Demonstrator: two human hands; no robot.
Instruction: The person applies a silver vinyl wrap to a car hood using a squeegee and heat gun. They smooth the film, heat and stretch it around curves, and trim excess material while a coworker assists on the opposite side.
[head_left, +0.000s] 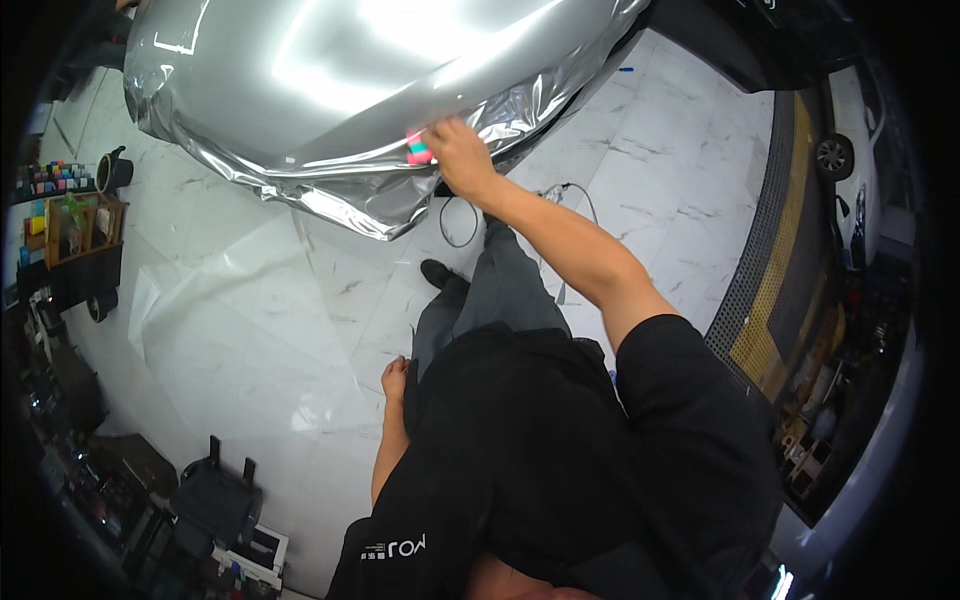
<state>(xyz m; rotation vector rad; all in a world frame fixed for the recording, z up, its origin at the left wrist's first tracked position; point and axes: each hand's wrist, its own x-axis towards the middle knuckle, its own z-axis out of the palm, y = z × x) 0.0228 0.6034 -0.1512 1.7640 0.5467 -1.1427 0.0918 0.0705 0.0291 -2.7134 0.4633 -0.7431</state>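
Note:
My right hand (460,158) is closed on a small pink and teal squeegee (417,148), slightly blurred. It presses the squeegee against shiny silver film (340,120) over a rounded car panel. Toward the lower edge, the film hangs loose in wrinkled folds (375,212); to the right of my hand it is creased too. My left hand (396,378) hangs low beside my left thigh, away from the film. Its fingers look curled in, and nothing shows in them.
A sheet of clear film (240,320) lies on the white marbled floor at left. Beyond it stand a wooden rack (85,228) of supplies and a black chair (215,495). A cable (460,235) loops near my feet. A white car (855,160) stands far right, past dark floor grating (750,260).

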